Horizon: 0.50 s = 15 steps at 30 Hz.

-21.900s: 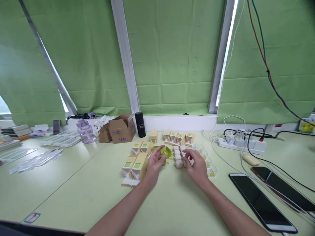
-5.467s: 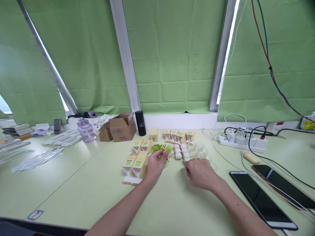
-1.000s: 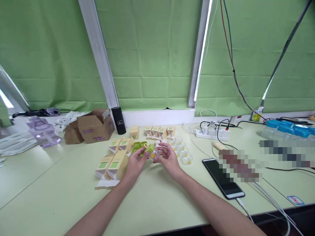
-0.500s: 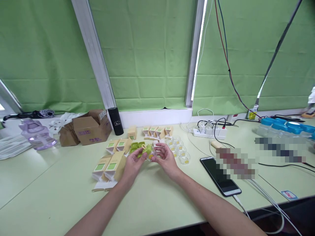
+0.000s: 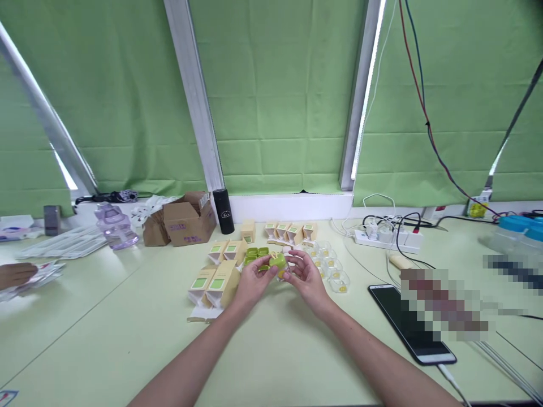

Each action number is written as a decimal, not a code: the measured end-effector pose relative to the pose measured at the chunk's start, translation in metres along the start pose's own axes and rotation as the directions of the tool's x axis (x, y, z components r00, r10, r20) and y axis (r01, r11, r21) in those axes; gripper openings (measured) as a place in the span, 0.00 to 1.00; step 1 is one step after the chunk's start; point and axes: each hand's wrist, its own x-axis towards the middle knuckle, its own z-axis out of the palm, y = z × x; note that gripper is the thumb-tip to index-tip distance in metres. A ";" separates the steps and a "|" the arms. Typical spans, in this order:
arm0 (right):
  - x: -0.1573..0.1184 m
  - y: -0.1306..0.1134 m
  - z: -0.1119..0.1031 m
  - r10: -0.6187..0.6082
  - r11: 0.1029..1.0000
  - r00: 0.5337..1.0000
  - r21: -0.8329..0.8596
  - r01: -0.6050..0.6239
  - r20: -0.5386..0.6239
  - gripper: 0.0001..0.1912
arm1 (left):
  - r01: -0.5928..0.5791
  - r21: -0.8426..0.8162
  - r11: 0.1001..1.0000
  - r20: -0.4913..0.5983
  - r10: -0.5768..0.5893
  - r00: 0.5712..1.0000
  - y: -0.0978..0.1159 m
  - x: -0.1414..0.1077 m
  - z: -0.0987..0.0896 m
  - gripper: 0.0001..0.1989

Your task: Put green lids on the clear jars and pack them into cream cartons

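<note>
Over the middle of the table, my left hand point(image 5: 257, 278) grips a small green lid point(image 5: 278, 260) with a pale loop on top. My right hand point(image 5: 306, 278) pinches a small clear container with a yellow spot point(image 5: 281, 272), right against the lid. Behind my left hand sit several green lids point(image 5: 251, 252). To the right of my right hand are several clear containers with yellow spots point(image 5: 339, 281). Cream cartons with green squares point(image 5: 221, 284) stand left of my left hand, and more cream cartons point(image 5: 292, 232) stand behind the hands.
A black phone point(image 5: 409, 322) with a cable lies at the right, below a white power strip point(image 5: 388, 239). At the back left are a cardboard box point(image 5: 189, 223), a black cylinder point(image 5: 223, 212) and a purple bottle point(image 5: 116, 229). Another person's hand point(image 5: 17, 275) rests on packets at far left.
The view has turned left, so the table items appear farther right. Another person's hand has come into view at the left. The green lid now sits more upright against the clear container.
</note>
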 end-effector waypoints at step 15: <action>0.001 -0.008 -0.001 -0.007 1.000 1.000 0.000 0.007 -0.031 0.34 | -0.095 0.137 0.986 0.107 0.081 0.991 0.002 0.019 0.006 0.29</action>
